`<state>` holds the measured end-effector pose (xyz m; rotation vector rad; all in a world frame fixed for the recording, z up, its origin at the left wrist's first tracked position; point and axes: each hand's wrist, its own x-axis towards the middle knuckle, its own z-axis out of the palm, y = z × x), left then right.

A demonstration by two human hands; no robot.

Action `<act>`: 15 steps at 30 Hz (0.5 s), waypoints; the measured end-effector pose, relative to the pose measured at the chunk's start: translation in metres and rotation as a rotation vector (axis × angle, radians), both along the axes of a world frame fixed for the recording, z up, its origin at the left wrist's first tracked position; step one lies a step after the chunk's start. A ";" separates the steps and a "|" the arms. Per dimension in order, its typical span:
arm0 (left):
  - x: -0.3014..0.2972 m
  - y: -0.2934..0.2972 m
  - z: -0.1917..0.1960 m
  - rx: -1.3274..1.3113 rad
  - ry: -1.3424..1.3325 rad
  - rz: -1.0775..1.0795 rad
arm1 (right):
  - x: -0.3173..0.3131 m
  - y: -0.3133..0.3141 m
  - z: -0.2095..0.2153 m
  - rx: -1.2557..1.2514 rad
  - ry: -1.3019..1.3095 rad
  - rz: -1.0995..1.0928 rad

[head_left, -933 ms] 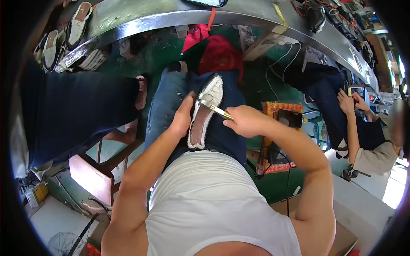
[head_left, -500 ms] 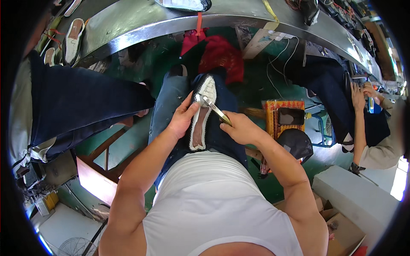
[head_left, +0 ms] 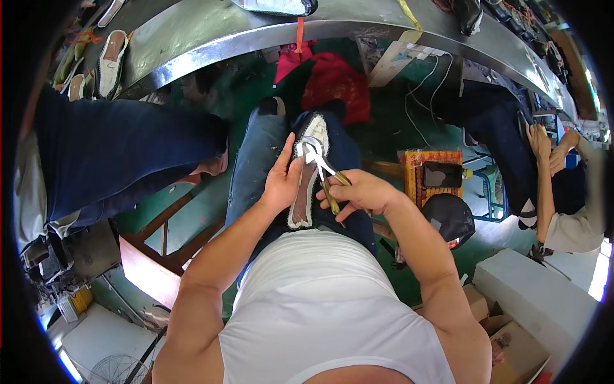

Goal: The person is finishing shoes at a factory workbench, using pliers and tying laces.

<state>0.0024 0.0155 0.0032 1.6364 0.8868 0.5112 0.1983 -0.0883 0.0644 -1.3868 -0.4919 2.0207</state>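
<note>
A dark shoe upper (head_left: 302,206) lies across my thighs, underside up, toe pointing away. Its brown insole strip is edged in white, and the toe part is covered in rough white material. My left hand (head_left: 280,182) grips the shoe's left side, thumb over the underside edge. In my right hand (head_left: 361,192) is a pair of pincers (head_left: 322,165) with a shiny metal head and brass-coloured handles. The handles stand apart between my fingers, and the head rests over the forefoot, near my left fingertips. Whether the jaws pinch any material cannot be made out.
Ahead runs a metal bench (head_left: 192,48) with more shoes (head_left: 112,61) on it. A red cloth (head_left: 336,86) is beneath it. People sit at both sides. To my right are a woven seat (head_left: 416,182) with a black tray (head_left: 442,174) and a black cap (head_left: 448,214).
The pincers' handles have spread apart and the head has turned on the forefoot. My right fingers have loosened around the handles. My left hand has shifted slightly along the shoe.
</note>
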 end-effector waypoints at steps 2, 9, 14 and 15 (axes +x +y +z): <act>0.001 0.000 0.000 -0.004 -0.002 -0.002 | 0.002 0.004 0.000 -0.023 0.008 0.034; 0.005 0.012 -0.004 0.282 0.011 -0.077 | -0.060 -0.017 -0.041 0.256 -0.491 -0.278; 0.002 0.017 0.008 0.370 0.124 -0.185 | 0.000 -0.024 -0.052 0.041 0.314 -0.199; 0.004 0.017 0.009 0.404 0.149 -0.183 | 0.009 -0.025 -0.053 0.011 0.435 -0.151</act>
